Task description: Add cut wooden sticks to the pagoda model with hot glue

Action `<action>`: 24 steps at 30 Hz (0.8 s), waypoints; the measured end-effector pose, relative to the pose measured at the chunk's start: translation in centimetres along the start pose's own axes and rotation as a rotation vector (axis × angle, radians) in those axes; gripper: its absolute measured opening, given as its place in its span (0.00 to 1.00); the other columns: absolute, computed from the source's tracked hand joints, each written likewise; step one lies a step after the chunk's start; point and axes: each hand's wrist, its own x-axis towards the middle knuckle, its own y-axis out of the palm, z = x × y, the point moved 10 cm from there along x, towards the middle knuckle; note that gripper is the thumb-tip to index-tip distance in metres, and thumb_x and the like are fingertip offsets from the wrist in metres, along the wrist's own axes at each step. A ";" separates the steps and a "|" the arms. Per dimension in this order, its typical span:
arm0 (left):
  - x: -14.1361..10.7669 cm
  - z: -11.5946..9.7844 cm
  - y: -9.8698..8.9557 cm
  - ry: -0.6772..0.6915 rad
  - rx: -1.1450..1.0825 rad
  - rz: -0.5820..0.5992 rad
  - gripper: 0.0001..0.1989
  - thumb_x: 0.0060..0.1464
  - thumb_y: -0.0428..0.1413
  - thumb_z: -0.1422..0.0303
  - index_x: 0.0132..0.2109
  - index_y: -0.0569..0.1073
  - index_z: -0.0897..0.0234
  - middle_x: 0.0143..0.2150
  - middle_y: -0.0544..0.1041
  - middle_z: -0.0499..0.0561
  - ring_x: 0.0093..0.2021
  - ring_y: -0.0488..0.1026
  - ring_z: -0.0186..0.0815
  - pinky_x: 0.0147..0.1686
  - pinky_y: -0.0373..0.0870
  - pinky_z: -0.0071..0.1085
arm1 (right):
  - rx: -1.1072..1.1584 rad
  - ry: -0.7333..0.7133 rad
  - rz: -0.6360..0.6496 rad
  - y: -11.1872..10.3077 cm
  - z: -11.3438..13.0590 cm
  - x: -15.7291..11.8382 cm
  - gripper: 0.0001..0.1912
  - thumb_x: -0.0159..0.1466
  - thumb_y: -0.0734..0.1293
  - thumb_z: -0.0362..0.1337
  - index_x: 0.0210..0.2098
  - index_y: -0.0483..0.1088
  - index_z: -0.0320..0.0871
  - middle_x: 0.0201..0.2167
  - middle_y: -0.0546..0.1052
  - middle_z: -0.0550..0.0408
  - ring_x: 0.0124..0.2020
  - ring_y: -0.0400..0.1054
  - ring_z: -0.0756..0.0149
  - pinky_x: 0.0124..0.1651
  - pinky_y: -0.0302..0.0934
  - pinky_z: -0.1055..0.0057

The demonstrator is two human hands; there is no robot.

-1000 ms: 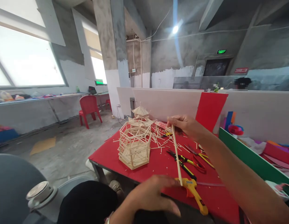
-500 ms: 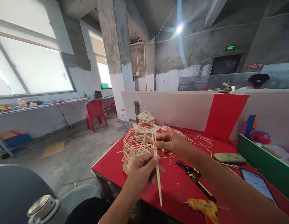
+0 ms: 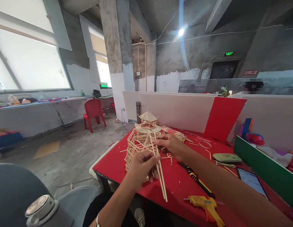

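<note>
Two long pale wooden sticks (image 3: 162, 179) slant down toward me over the table's front edge. My left hand (image 3: 144, 165) pinches them between thumb and fingers around their middle. Higher up, my right hand (image 3: 169, 142) has its fingers closed on the upper part of the same sticks. Just behind and left of my hands stands a model pavilion frame (image 3: 137, 146) built of thin sticks, partly covered by my left hand. Beyond it rises a small pagoda-like roof (image 3: 148, 117) of the same sticks.
On the red table (image 3: 170, 189) lie black-and-yellow pliers (image 3: 196, 178), a yellow glue gun (image 3: 203, 203), a phone (image 3: 251, 181), a green case (image 3: 226, 157) and loose stick pieces. A green board (image 3: 262, 176) borders the right. A lidded cup (image 3: 42, 211) stands at lower left.
The two sticks have tilted, their upper ends swinging left and lower ends shifting slightly right and spreading apart. Both hands stay on them. The camera view has turned slightly.
</note>
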 end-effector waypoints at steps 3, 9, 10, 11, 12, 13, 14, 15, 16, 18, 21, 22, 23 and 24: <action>0.3 -0.7 -0.5 -0.035 -0.040 0.038 0.21 0.47 0.65 0.51 0.27 0.69 0.64 0.15 0.72 0.45 0.12 0.67 0.28 0.09 0.59 0.19 | 0.045 -0.014 -0.045 -1.1 1.0 0.4 0.17 0.55 0.73 0.49 0.27 0.69 0.42 0.21 0.69 0.61 0.22 0.62 0.74 0.23 0.55 0.77; 1.3 -3.0 -3.4 -0.049 -0.032 0.023 0.21 0.44 0.68 0.53 0.31 0.70 0.65 0.20 0.75 0.46 0.12 0.68 0.27 0.09 0.59 0.18 | 0.083 -0.007 -0.048 -3.4 1.7 1.5 0.20 0.56 0.73 0.54 0.33 0.70 0.43 0.22 0.67 0.63 0.22 0.62 0.73 0.25 0.58 0.74; 1.5 -3.3 -3.9 -0.050 -0.035 0.016 0.21 0.44 0.68 0.54 0.32 0.71 0.65 0.21 0.77 0.47 0.13 0.69 0.27 0.09 0.59 0.18 | 0.059 -0.023 -0.048 -3.7 1.5 1.7 0.21 0.56 0.73 0.55 0.35 0.72 0.43 0.21 0.65 0.64 0.21 0.59 0.74 0.24 0.56 0.75; 1.7 -3.5 -4.3 -0.052 -0.039 0.011 0.21 0.44 0.68 0.54 0.33 0.71 0.65 0.23 0.78 0.48 0.13 0.69 0.27 0.09 0.59 0.18 | 0.031 -0.029 -0.047 -3.9 1.2 1.8 0.23 0.56 0.73 0.56 0.36 0.73 0.43 0.20 0.63 0.65 0.20 0.56 0.75 0.22 0.51 0.76; 1.9 -3.5 -4.5 -0.055 -0.046 0.010 0.21 0.44 0.68 0.54 0.34 0.71 0.65 0.23 0.78 0.49 0.13 0.69 0.27 0.09 0.58 0.18 | 0.000 -0.027 -0.039 -3.9 0.8 1.9 0.24 0.56 0.73 0.57 0.37 0.74 0.42 0.19 0.60 0.66 0.19 0.52 0.76 0.21 0.46 0.76; 2.1 -3.5 -4.6 -0.058 -0.057 0.012 0.21 0.44 0.68 0.54 0.35 0.71 0.65 0.23 0.78 0.49 0.13 0.70 0.27 0.09 0.58 0.18 | -0.032 -0.015 -0.021 -3.6 0.2 2.0 0.25 0.56 0.72 0.58 0.38 0.75 0.42 0.19 0.58 0.66 0.19 0.48 0.76 0.20 0.41 0.75; 2.1 -3.3 -4.5 -0.063 -0.070 0.018 0.22 0.45 0.68 0.54 0.37 0.72 0.65 0.23 0.78 0.49 0.13 0.70 0.28 0.09 0.58 0.18 | -0.060 0.000 0.006 -3.2 -0.3 1.9 0.25 0.57 0.71 0.58 0.39 0.76 0.42 0.18 0.56 0.67 0.18 0.44 0.76 0.20 0.37 0.75; 2.1 -2.9 -4.3 -0.070 -0.084 0.029 0.23 0.45 0.67 0.54 0.40 0.72 0.65 0.23 0.78 0.49 0.13 0.70 0.28 0.09 0.58 0.18 | -0.086 0.012 0.036 -2.6 -0.8 1.8 0.26 0.58 0.70 0.59 0.38 0.76 0.42 0.18 0.54 0.67 0.19 0.42 0.76 0.21 0.36 0.74; 2.1 -2.4 -3.9 -0.076 -0.095 0.041 0.24 0.45 0.67 0.53 0.42 0.72 0.65 0.22 0.78 0.49 0.13 0.71 0.29 0.09 0.58 0.18 | -0.109 0.012 0.061 -2.0 -1.1 1.6 0.26 0.58 0.69 0.60 0.37 0.77 0.42 0.17 0.53 0.67 0.19 0.41 0.76 0.21 0.35 0.73; 1.9 -1.5 -3.1 -0.071 -0.106 0.042 0.24 0.46 0.67 0.53 0.43 0.71 0.65 0.23 0.78 0.49 0.14 0.72 0.31 0.09 0.59 0.19 | -0.143 -0.019 0.112 -0.4 -1.0 0.9 0.24 0.61 0.67 0.60 0.31 0.76 0.43 0.17 0.56 0.65 0.19 0.45 0.75 0.23 0.41 0.73; 1.7 -1.2 -2.8 0.009 -0.099 -0.034 0.22 0.47 0.65 0.51 0.37 0.69 0.64 0.24 0.78 0.48 0.14 0.72 0.31 0.09 0.59 0.20 | -0.185 -0.122 0.114 1.7 -0.1 -1.1 0.21 0.64 0.66 0.55 0.27 0.73 0.45 0.22 0.66 0.61 0.25 0.57 0.72 0.30 0.53 0.73; 1.7 -1.5 -3.1 0.051 -0.097 -0.076 0.22 0.48 0.65 0.51 0.35 0.68 0.64 0.24 0.77 0.47 0.14 0.72 0.31 0.08 0.59 0.20 | -0.195 -0.154 0.082 2.1 0.1 -2.0 0.20 0.65 0.65 0.54 0.28 0.74 0.45 0.24 0.69 0.60 0.28 0.60 0.70 0.33 0.55 0.72; 1.6 -1.8 -3.5 0.093 -0.098 -0.121 0.22 0.48 0.65 0.50 0.34 0.67 0.64 0.24 0.76 0.46 0.14 0.71 0.30 0.08 0.59 0.20 | -0.204 -0.173 0.038 2.4 0.0 -2.8 0.17 0.66 0.65 0.52 0.31 0.75 0.46 0.27 0.71 0.60 0.30 0.62 0.69 0.35 0.57 0.72; 1.5 -2.1 -3.9 0.132 -0.098 -0.165 0.23 0.47 0.65 0.50 0.33 0.67 0.63 0.24 0.76 0.46 0.14 0.71 0.30 0.08 0.59 0.20 | -0.208 -0.178 -0.011 2.5 -0.3 -3.6 0.16 0.66 0.65 0.52 0.33 0.76 0.47 0.29 0.72 0.59 0.32 0.63 0.68 0.36 0.57 0.72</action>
